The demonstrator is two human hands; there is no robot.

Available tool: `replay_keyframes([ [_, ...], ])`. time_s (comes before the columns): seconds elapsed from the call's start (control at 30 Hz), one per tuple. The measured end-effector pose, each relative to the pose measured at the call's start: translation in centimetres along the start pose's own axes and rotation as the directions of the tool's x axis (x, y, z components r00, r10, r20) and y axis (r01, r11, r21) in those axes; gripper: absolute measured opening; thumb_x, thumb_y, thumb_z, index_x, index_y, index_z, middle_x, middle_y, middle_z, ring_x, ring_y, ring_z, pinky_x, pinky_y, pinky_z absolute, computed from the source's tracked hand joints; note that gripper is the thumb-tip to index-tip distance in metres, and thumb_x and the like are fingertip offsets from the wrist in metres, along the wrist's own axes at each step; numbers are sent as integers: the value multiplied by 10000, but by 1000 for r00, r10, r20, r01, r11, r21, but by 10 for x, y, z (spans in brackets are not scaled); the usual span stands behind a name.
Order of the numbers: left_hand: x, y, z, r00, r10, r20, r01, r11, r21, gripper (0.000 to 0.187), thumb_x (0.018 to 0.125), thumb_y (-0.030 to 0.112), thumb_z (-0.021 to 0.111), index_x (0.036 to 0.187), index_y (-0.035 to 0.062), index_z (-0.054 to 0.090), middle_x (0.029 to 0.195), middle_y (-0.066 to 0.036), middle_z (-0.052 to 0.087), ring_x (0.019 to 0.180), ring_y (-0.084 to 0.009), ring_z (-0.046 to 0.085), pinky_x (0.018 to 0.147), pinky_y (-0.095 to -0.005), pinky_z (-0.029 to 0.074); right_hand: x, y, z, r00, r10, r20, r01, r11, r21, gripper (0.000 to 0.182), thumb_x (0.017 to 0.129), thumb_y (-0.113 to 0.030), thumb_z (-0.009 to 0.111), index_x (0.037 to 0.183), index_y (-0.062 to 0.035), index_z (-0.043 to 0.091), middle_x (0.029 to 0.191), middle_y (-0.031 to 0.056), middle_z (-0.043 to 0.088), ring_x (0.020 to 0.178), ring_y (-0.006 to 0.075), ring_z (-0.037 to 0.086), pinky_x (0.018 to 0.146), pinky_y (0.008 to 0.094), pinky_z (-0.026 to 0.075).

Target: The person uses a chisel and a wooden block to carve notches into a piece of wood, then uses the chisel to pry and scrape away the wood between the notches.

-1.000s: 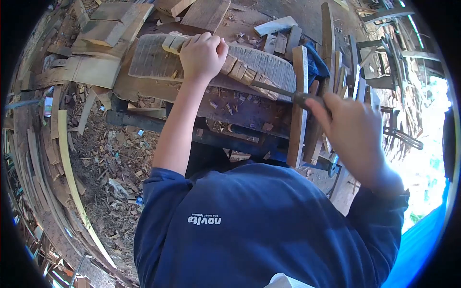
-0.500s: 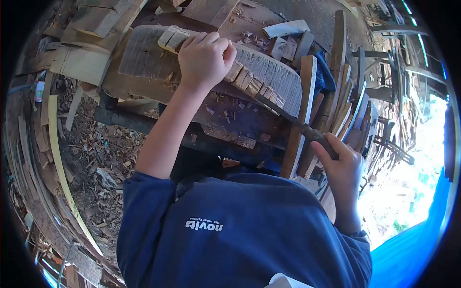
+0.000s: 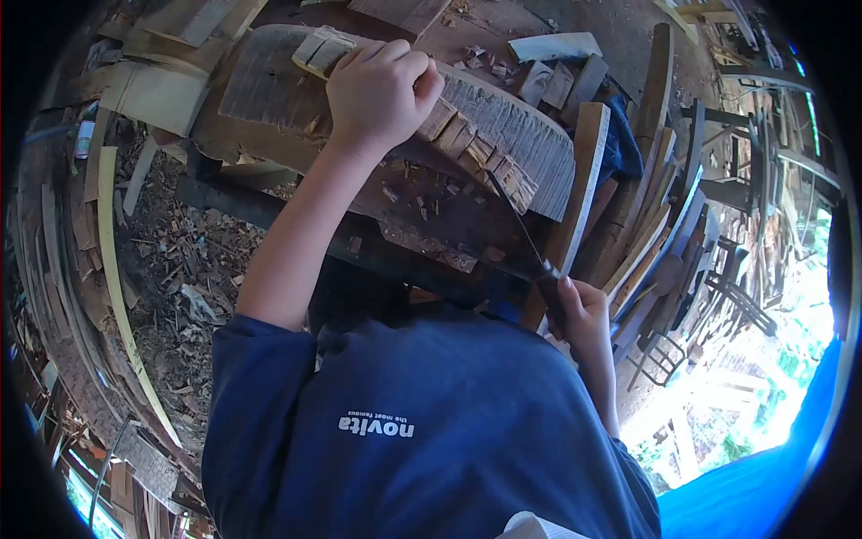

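My left hand (image 3: 377,94) is closed round a narrow, notched wood piece (image 3: 456,136), which lies along a wide curved board (image 3: 512,126). My right hand (image 3: 579,310) grips the dark handle of a long thin-bladed tool (image 3: 516,216). The blade slants up and left, and its tip is at the notched right part of the wood piece. Small chips lie on the dark work surface (image 3: 422,189) below the board.
Stacked boards (image 3: 148,94) stand at the upper left. An upright beam (image 3: 579,184), a dark blue cloth (image 3: 624,153) and wood offcuts (image 3: 557,85) are to the right of the board. Shavings and scraps (image 3: 180,269) cover the ground at left.
My right hand has moved down and left with the tool, whose blade now stands more steeply. My left hand stays on the wood piece. The camera view has shifted slightly.
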State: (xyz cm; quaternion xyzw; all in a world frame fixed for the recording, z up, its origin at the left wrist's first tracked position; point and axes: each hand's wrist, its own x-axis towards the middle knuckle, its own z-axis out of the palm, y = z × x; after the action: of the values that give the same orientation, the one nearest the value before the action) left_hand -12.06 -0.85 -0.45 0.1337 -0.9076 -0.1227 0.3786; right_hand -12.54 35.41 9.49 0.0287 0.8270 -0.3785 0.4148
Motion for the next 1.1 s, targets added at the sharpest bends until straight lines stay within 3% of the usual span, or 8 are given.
replay_keyframes([
  [0.13,-1,-3,-1,1000,21,2,-21,1000,-8,215,868,226,659,682,131,612,678,10,578,665,-222,615,598,-354,479,-3,-4,14,979,191,75,-202,962,185,502,1055,-469,487,870,-33,655,618,49,601,480,89,528,447,237,385],
  [0.33,-5,0,-24,989,-5,147,56,938,-342,258,914,353,671,720,185,699,785,43,673,839,-182,669,943,-396,415,-7,11,35,997,32,74,-53,952,302,467,1062,-444,494,992,-22,682,653,28,601,510,77,529,485,223,398],
  [0.4,-13,24,-42,977,195,83,-165,944,-285,228,892,425,712,879,204,768,1005,75,733,1090,-157,653,1123,-428,233,-12,14,36,999,-27,28,17,954,301,425,1060,-406,516,1065,-11,673,684,32,619,521,77,546,490,217,418],
  [0.6,-33,47,-38,958,166,235,-86,945,-317,65,829,299,771,875,253,773,1067,70,734,1172,-132,617,1142,-515,142,-30,18,33,980,-168,-109,191,947,259,398,970,-234,695,1286,5,648,817,38,694,654,68,608,581,218,464],
  [0.7,-25,51,-33,947,-20,319,149,911,-385,110,886,274,742,907,168,764,1037,4,753,1091,-201,670,1135,-447,226,-31,24,24,945,-282,-165,311,932,186,401,939,-189,729,1288,-7,654,880,58,715,744,80,642,670,223,489],
  [0.77,-15,55,-29,761,-380,526,646,513,-565,145,952,216,671,992,96,741,1033,-71,752,1052,-251,686,1095,-456,315,-32,23,19,908,-360,-213,392,911,129,408,904,-168,759,1270,-9,671,955,79,738,849,98,662,794,242,502],
  [0.97,-9,45,-12,996,-34,-86,31,999,-37,233,1013,230,549,1083,73,706,1060,-110,739,1116,-272,654,1074,-479,336,-44,-1,9,836,-460,-300,411,886,-215,405,881,-196,773,1244,-33,700,965,103,753,852,107,674,781,261,512],
  [1.1,-21,37,-12,996,56,62,-50,994,-99,219,995,244,561,1017,84,709,1036,-89,728,1092,-258,644,1069,-455,325,-47,-28,-5,830,-478,-286,416,874,-252,360,894,-206,755,1217,-50,726,962,164,761,863,146,705,804,302,532],
])
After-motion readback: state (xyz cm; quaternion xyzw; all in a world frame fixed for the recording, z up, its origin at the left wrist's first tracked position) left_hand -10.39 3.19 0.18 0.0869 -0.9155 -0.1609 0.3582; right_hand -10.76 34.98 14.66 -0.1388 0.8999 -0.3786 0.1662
